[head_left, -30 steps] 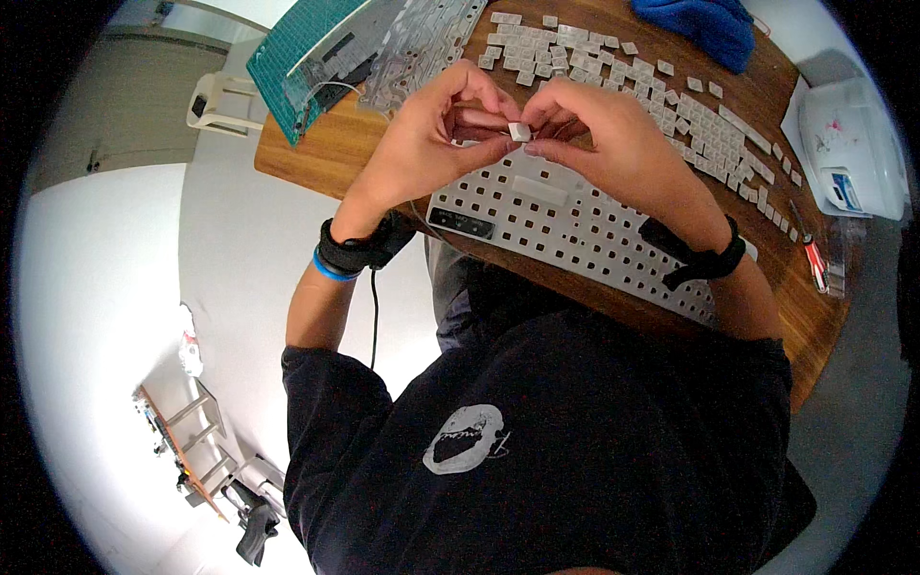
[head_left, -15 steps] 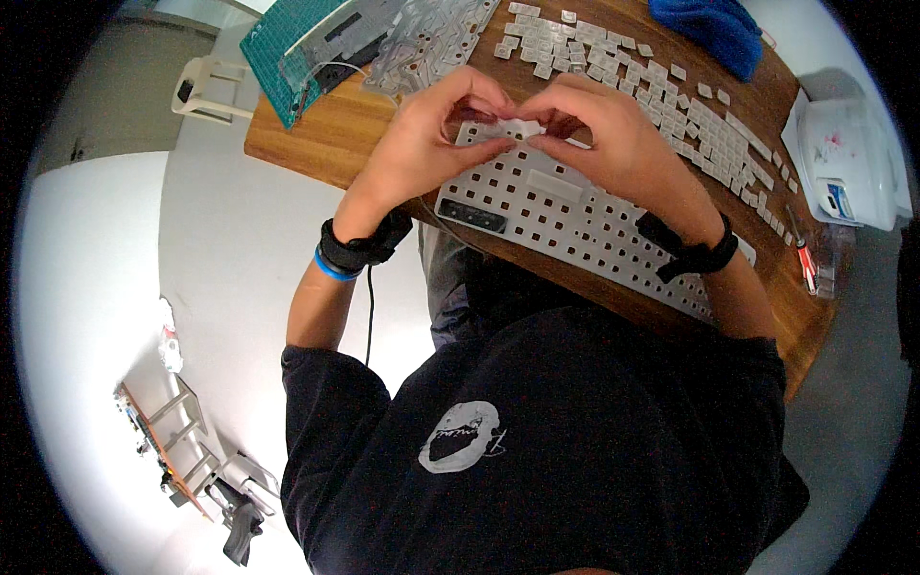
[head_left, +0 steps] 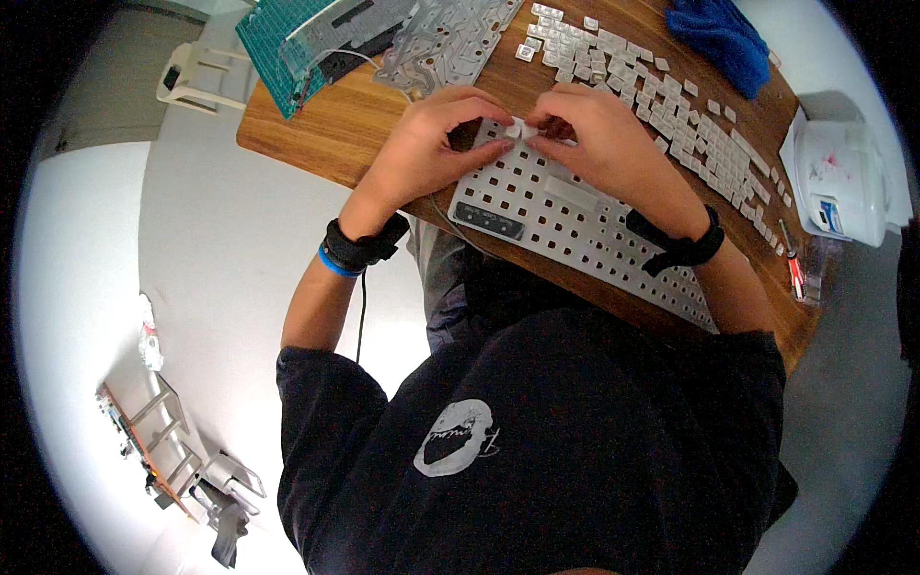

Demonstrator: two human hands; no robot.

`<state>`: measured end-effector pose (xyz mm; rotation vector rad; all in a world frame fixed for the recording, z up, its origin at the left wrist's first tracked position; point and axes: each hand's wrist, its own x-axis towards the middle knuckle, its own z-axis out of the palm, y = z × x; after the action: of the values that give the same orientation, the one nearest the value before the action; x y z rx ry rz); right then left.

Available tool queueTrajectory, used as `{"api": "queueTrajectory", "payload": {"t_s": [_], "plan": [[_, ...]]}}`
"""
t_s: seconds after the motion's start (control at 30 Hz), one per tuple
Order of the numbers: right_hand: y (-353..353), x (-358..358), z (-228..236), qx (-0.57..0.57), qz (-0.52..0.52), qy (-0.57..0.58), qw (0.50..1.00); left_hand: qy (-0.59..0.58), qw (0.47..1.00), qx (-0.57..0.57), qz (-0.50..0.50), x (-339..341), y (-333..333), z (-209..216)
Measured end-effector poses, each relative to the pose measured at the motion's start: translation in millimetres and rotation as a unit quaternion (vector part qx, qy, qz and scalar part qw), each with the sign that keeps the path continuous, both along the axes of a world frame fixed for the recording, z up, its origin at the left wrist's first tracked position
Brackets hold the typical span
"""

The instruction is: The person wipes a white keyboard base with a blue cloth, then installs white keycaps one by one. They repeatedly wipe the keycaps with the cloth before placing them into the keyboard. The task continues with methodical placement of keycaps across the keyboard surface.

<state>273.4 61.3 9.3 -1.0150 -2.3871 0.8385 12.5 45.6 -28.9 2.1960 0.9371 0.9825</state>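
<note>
My left hand (head_left: 431,136) and my right hand (head_left: 596,134) meet over the far left corner of a white keyboard top case (head_left: 541,225). Thumb and fingers of each are pinched on a small white crumpled piece (head_left: 518,129), which looks like tissue or a wipe; the fingertips partly hide it. The case lies along the table's near edge, full of square key holes. A dark indicator strip (head_left: 489,220) sits at its near left corner. My right forearm and its black wrist strap cover part of the case's far side.
Loose white keycaps (head_left: 690,125) spread over the wooden table (head_left: 316,120) beyond my hands. A metal backplate (head_left: 446,48) and a green cutting mat (head_left: 264,53) lie at the far left. A blue cloth (head_left: 724,43), a screwdriver (head_left: 794,268) and a white tub (head_left: 843,177) are rightward.
The white piece shows smaller between my fingertips, and the fingers of both hands have shifted around it. The whole view has moved slightly; the case stays under my hands.
</note>
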Motion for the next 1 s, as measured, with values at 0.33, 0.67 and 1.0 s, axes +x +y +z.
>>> {"api": "queueTrajectory", "payload": {"t_s": [0.33, 0.67, 1.0], "plan": [[0, -4, 6, -0.010, 0.002, -0.050, 0.999, 0.004, 1.000, -0.004, -0.005, -3, 0, -2], [0, 11, 10, -0.060, -0.001, -0.046, 0.997, 0.002, 1.000, 0.003, -0.009, -3, 1, -2], [-5, 5, 7, -0.030, -0.009, -0.059, 0.998, -0.017, 1.000, 0.020, -0.007, -2, 1, -3]]}}
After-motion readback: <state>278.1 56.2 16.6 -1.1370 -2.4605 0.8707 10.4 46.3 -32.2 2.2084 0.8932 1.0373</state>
